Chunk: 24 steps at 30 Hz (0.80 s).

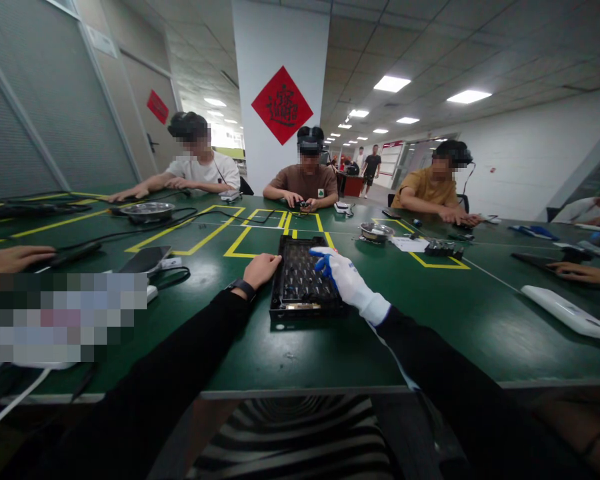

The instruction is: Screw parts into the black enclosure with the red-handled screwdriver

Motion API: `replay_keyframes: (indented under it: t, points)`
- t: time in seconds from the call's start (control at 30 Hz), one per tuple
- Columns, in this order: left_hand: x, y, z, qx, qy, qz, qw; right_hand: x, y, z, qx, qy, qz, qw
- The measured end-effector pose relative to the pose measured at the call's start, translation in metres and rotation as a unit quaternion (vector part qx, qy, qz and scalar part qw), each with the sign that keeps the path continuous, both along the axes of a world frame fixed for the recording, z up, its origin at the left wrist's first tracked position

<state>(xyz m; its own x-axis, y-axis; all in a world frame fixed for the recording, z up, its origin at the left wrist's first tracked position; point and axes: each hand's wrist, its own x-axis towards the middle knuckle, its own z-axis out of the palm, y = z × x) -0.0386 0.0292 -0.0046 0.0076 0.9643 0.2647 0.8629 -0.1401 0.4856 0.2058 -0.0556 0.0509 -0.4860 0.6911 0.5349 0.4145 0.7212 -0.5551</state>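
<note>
A black rectangular case [300,309] lies on the green table in front of me. Rows of small pale glints show across its dark recessed face, and a light metallic strip runs along its near end; I cannot make out what the case belongs to. My bare left hand [261,273] grips the case's left edge, its fingers curled against the side and partly hidden. Over the right side reaches my right hand [344,275], in a white glove with blue fingertips. Its fingers are bent but apart above the case face, with nothing visible in them.
Yellow tape [240,255] marks rectangles on the green table [220,360]. A metal bowl [377,231] and small black parts [444,249] lie ahead right; another metal bowl [147,212] is far left. A white device [567,311] sits right. Several people work around the table.
</note>
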Motion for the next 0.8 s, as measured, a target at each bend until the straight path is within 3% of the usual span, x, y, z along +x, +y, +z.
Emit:
replay_keyframes:
  t: [0.13,0.33,0.43,0.57,0.67,0.8]
  points:
    - [0.0,-0.001,0.001,-0.016,0.001,0.009,1.0,-0.009,0.014,0.012,0.085,0.032,-0.079,0.993]
    - [0.0,-0.004,0.003,-0.022,0.004,0.012,1.0,-0.034,0.052,0.028,-0.003,-0.186,-0.043,0.982]
    - [0.001,-0.006,0.006,-0.011,0.01,0.007,1.0,-0.05,0.073,0.022,-0.004,-0.311,-0.057,0.949]
    - [0.003,-0.009,0.009,-0.011,0.02,0.022,0.999,-0.071,0.089,0.008,0.083,-0.427,-0.095,0.895]
    - [0.003,-0.009,0.008,-0.009,0.025,0.024,0.999,-0.085,0.096,-0.001,0.128,-0.507,-0.085,0.848]
    - [0.003,-0.009,0.007,-0.005,0.024,0.019,1.0,-0.094,0.103,-0.01,0.167,-0.521,-0.044,0.836]
